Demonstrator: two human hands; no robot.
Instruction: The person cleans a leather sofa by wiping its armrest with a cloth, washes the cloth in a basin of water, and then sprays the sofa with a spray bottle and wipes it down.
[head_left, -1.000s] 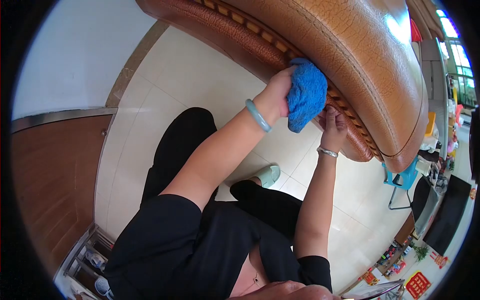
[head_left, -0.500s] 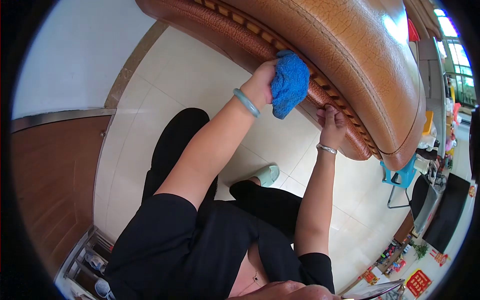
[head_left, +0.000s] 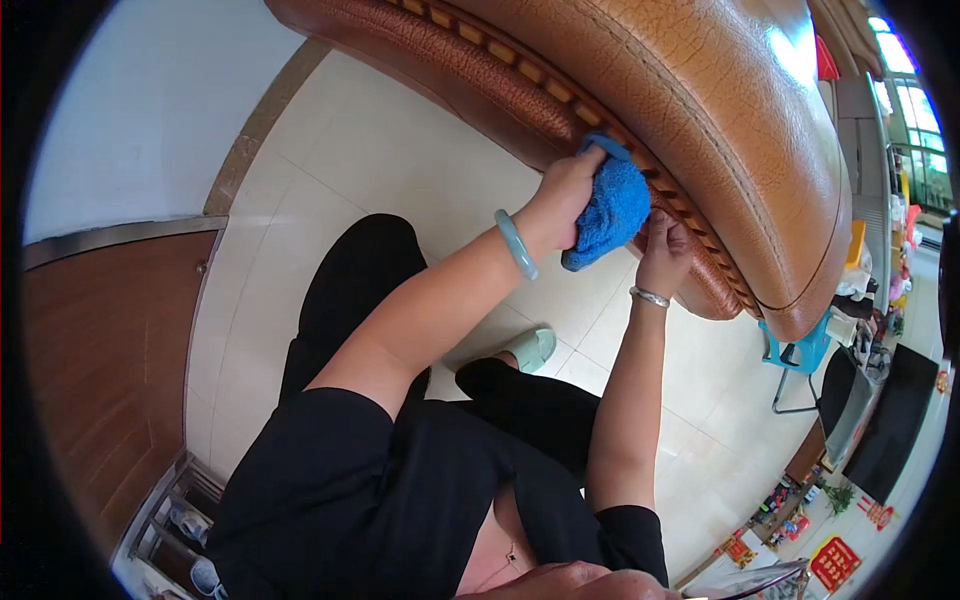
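A crumpled blue cloth [head_left: 612,205] is in my left hand [head_left: 568,195], which is closed round it. The cloth presses against the lower leather roll of the brown sofa [head_left: 700,110], close to the stitched groove. Just to the right, my right hand [head_left: 664,250] has its fingers curled onto the same roll, near its rounded end. Part of the right fingertips is hidden by the sofa edge and the cloth. A pale green bangle sits on my left wrist, a silver one on my right.
Pale floor tiles [head_left: 420,130] lie under the sofa, where my foot in a green slipper [head_left: 533,348] stands. A blue stool [head_left: 800,345] is beyond the sofa's right end. A brown door [head_left: 110,350] and a metal rack [head_left: 165,510] are at left.
My left hand and the blue cloth have moved right and slightly down along the sofa roll, nearer my right hand. The right hand stays almost where it was.
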